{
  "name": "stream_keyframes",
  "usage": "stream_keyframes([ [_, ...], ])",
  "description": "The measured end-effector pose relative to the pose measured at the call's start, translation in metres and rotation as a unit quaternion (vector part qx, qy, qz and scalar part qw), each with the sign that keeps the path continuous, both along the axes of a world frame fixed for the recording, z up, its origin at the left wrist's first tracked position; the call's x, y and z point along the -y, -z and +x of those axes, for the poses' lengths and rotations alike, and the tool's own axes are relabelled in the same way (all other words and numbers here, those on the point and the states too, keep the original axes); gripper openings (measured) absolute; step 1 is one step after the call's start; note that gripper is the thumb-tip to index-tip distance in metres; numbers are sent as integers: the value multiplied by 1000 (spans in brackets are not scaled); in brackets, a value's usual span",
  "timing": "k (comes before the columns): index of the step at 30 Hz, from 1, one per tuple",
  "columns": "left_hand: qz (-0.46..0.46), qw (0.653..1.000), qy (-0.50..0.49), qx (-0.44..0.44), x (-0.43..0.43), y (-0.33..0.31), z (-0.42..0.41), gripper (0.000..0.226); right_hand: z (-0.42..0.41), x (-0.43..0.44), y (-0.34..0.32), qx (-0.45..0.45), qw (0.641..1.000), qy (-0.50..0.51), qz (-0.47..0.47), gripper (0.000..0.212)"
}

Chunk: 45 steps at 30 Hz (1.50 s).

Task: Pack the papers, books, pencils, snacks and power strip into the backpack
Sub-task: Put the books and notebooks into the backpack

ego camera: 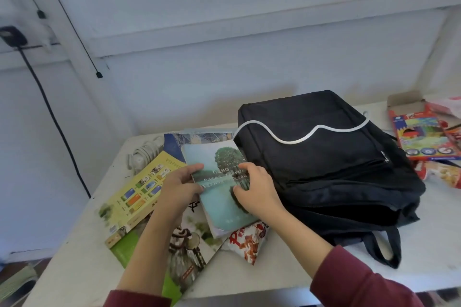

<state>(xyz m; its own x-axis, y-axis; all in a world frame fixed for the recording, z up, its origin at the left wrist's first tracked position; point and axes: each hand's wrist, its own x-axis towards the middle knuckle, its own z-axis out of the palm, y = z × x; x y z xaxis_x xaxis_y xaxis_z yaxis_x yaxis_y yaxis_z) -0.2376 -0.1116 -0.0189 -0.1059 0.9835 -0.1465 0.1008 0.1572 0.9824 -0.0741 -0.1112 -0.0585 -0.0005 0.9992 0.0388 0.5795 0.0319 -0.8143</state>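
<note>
A black backpack [324,157] with a white piping curve lies flat on the white table [287,269]. Left of it is a pile of books. On top lies a pale green book with a tree on its cover [219,197]. My left hand [178,187] grips that book's left edge and my right hand [257,189] grips its right edge beside the backpack. Under it are a yellow book [139,192], a green-edged book [182,252] and a blue book [184,142]. A red-and-white snack bag [247,242] pokes out below. The white power strip [143,154] lies at the far left.
A box of coloured pencils [424,137] and more snack packets [444,174] lie right of the backpack, with an open cardboard box [404,102] behind. A black cable [50,107] hangs down the wall on the left. The wall stands close behind the table.
</note>
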Motion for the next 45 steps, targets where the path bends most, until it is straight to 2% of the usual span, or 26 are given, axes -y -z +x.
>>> stream_keyframes([
  [4,51,998,-18,38,3,-6,3,52,1,5,0,-17,998,6,52,53],
  [9,126,986,-16,104,8,-27,-4,56,8,8,-17,-82,992,-10,93,51],
  [12,149,978,12,145,9,-42,-7,56,21,13,-42,-160,979,-51,119,51],
  [16,159,970,67,173,11,-53,7,55,55,26,-72,-295,945,-107,91,48],
  [18,155,967,101,178,12,-53,22,55,73,35,-79,-328,934,-114,84,49],
  [22,147,959,159,181,11,-49,58,48,105,52,-76,-354,930,-65,77,54],
  [26,120,952,212,187,10,-40,96,48,136,72,-63,-410,910,-9,62,57],
  [32,37,923,299,240,12,-26,141,19,176,101,-43,-503,857,95,56,56],
  [35,25,918,365,157,12,-15,151,25,197,113,-36,-523,838,147,61,56],
  [36,11,901,417,117,12,-13,152,26,204,118,-35,-523,835,160,65,56],
  [38,-28,842,538,18,15,-11,154,23,216,128,-34,-518,834,177,72,56],
  [40,-13,803,586,-109,21,-10,159,20,226,137,-31,-511,835,190,72,56],
  [41,21,805,572,-154,22,-5,164,18,230,141,-30,-509,835,196,70,56],
  [42,69,822,535,-184,22,-1,168,20,233,145,-27,-510,834,200,69,56],
  [44,200,852,438,-204,15,7,174,27,238,151,-23,-517,830,200,64,55],
  [45,280,842,405,-222,8,10,176,31,239,153,-21,-523,827,198,61,56],
])
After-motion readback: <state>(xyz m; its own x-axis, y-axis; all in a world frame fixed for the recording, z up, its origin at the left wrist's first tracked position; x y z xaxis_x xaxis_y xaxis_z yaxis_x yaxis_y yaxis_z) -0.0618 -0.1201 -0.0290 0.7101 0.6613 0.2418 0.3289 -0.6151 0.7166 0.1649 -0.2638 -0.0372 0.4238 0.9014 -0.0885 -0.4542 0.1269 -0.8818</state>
